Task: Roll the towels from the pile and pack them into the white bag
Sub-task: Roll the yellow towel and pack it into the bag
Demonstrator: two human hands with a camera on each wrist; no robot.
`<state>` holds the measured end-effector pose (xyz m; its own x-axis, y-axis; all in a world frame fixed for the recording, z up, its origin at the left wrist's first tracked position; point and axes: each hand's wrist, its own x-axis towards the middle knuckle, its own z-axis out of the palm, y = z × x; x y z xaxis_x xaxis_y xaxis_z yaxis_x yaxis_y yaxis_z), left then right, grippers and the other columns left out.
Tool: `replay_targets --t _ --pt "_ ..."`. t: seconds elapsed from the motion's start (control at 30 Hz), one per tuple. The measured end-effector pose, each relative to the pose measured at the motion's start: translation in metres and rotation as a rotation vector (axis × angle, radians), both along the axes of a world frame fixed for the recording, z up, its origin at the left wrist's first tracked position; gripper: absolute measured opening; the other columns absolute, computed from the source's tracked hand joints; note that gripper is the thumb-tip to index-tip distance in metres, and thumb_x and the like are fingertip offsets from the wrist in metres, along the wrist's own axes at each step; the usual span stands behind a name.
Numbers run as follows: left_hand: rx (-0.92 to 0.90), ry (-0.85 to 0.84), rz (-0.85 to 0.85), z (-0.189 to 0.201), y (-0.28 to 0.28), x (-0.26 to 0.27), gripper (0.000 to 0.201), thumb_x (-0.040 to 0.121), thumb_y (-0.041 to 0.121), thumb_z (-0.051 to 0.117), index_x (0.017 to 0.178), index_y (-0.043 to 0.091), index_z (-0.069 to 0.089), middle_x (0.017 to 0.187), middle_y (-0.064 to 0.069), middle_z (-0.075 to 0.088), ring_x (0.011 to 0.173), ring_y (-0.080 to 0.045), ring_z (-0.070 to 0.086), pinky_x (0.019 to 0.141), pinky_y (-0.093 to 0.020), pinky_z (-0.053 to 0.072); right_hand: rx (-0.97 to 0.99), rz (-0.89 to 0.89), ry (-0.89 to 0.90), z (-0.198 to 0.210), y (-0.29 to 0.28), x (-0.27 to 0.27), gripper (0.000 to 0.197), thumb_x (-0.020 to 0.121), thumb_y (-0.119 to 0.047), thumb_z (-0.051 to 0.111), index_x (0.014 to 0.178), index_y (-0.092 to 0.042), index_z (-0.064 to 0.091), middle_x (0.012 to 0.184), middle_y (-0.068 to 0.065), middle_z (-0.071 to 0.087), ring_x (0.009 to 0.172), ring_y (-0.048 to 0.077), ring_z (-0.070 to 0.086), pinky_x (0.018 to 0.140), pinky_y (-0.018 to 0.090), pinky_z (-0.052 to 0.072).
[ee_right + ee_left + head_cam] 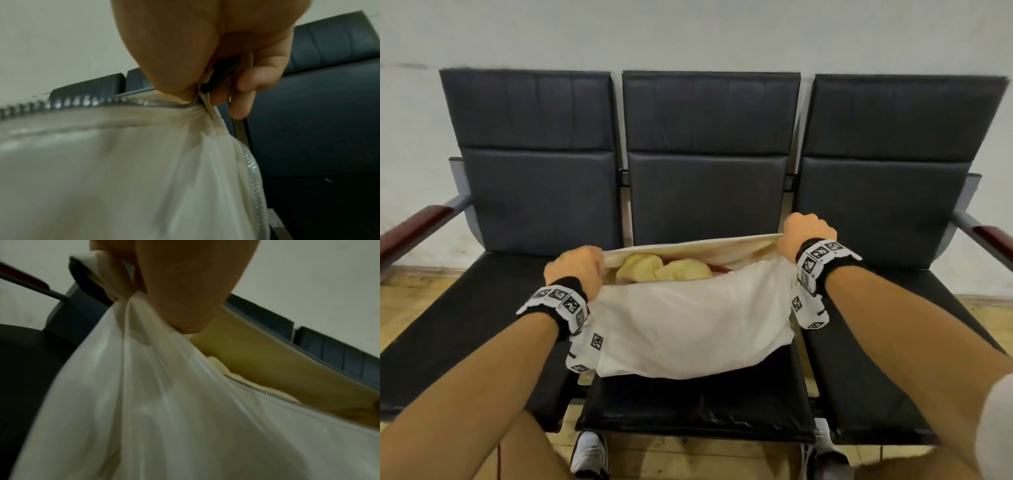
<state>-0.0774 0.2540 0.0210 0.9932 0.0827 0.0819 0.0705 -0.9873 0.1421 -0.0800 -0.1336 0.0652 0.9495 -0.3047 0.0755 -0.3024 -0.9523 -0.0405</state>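
The white bag (688,325) hangs between my two hands above the middle seat, its zipped mouth pulled wide. Pale yellow rolled towels (664,267) show inside the mouth, with a strip of red beside them. My left hand (575,270) grips the bag's left end in a fist. My right hand (804,233) grips the right end, higher up. In the left wrist view the fingers (185,288) bunch the white bag (164,402) fabric. In the right wrist view the fingers (246,81) pinch the bag (144,170) corner and a dark strap by the zipper (251,170).
A row of three dark padded seats (709,404) stands against a white wall, with wooden armrests (410,233) at both ends. The floor is wood. My shoes (589,455) show under the middle seat's front edge.
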Motion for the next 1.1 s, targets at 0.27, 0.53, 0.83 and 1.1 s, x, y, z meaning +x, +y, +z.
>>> replay_targets --t 0.27,0.53,0.83,1.1 --pt "-0.091 0.192 -0.087 0.0 0.016 0.014 0.037 0.077 0.011 0.053 0.063 0.039 0.072 0.095 0.022 0.066 0.09 -0.017 0.061 0.095 -0.044 0.048 0.071 -0.033 0.016 -0.026 0.0 -0.003 0.021 0.09 -0.022 0.058 0.107 -0.01 0.055 0.106 0.015 0.062 0.086 0.035 0.06 0.067 0.036 0.046" --pt "0.054 0.286 -0.177 -0.066 0.016 -0.006 0.021 0.082 0.018 0.057 0.073 0.035 0.065 0.128 0.01 0.059 0.116 -0.022 0.053 0.102 -0.044 0.04 0.084 0.004 0.292 -0.09 0.006 -0.022 0.023 0.087 -0.028 0.061 0.107 -0.019 0.057 0.114 0.01 0.063 0.101 0.031 0.061 0.089 0.042 0.051" --pt "0.065 0.319 -0.414 -0.062 -0.038 -0.036 0.054 0.066 0.089 0.052 0.068 0.038 0.067 0.16 0.002 0.02 0.144 -0.024 0.019 0.119 -0.054 0.013 0.14 0.527 0.24 -0.072 0.073 -0.041 0.057 0.071 -0.077 0.059 0.105 -0.032 0.059 0.1 -0.008 0.055 0.091 0.016 0.054 0.081 0.036 0.048" --pt "0.198 0.295 -0.512 -0.072 -0.019 -0.05 0.061 0.062 0.091 0.051 0.083 0.034 0.053 0.108 0.017 0.052 0.105 -0.011 0.047 0.116 -0.041 0.022 -0.045 0.71 0.42 -0.107 0.079 -0.065 0.08 0.07 -0.082 0.057 0.129 -0.029 0.056 0.124 -0.005 0.047 0.111 0.02 0.048 0.092 0.042 0.045"
